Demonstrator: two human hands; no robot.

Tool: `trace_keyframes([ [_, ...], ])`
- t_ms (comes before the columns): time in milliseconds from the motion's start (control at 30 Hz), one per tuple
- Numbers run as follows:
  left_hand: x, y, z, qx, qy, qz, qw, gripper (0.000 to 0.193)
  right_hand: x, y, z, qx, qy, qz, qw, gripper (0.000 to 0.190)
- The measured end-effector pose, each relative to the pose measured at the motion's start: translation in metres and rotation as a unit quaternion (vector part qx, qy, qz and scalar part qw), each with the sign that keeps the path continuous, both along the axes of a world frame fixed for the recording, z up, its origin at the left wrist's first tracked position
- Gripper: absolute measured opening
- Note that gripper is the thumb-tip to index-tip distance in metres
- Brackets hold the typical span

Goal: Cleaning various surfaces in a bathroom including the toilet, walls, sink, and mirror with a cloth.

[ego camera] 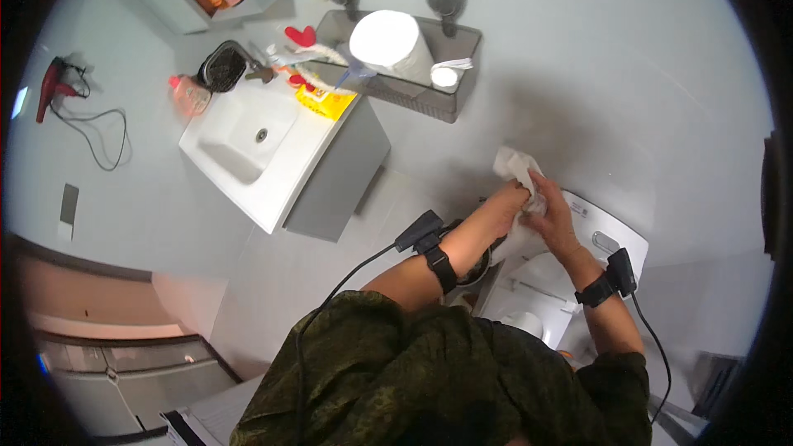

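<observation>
A crumpled white cloth or tissue (515, 162) is bunched between both hands, in front of the grey wall. My left hand (512, 203) grips it with curled fingers. From the other side, my right hand (556, 215) pinches it between thumb and fingers, and part of the cloth hangs below. Just right of my right hand is the white toilet tank lid (619, 232) with its oval flush button (606, 242). The toilet (526, 297) lies beneath my forearms. My left forearm partly hides a dark-rimmed bin (476, 274).
A smoky plastic wall basket (421, 105) holds a large white paper roll (390, 43). Left of it stands a white washbasin (238, 142) on a grey cabinet (334, 189), with a yellow packet (328, 103) and pink bottle (191, 97). A red hair dryer (48, 90) hangs on the left wall.
</observation>
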State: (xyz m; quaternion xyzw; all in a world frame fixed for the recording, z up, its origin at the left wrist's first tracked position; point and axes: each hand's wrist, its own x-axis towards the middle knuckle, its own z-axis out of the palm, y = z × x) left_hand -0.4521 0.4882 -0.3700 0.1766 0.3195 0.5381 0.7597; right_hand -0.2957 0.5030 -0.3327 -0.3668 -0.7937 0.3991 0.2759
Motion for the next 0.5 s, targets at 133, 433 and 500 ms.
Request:
trace_keyframes([
  [133, -0.036, -0.028, 0.010, 0.054, -0.104, -0.036, 0.992, 0.047, -0.013, 0.031, 0.022, -0.098, 0.038, -0.015, 0.994, 0.047],
  [433, -0.166, -0.113, -0.044, -0.152, 0.325, 0.203, 0.911, 0.026, -0.013, 0.147, 0.201, 0.717, -0.127, -0.229, 0.646, 0.044],
  [500, -0.193, -0.131, -0.067, -0.229, 0.257, 0.227, 0.911, 0.027, -0.014, 0.159, 0.194, 0.723, -0.151, -0.238, 0.631, 0.047],
])
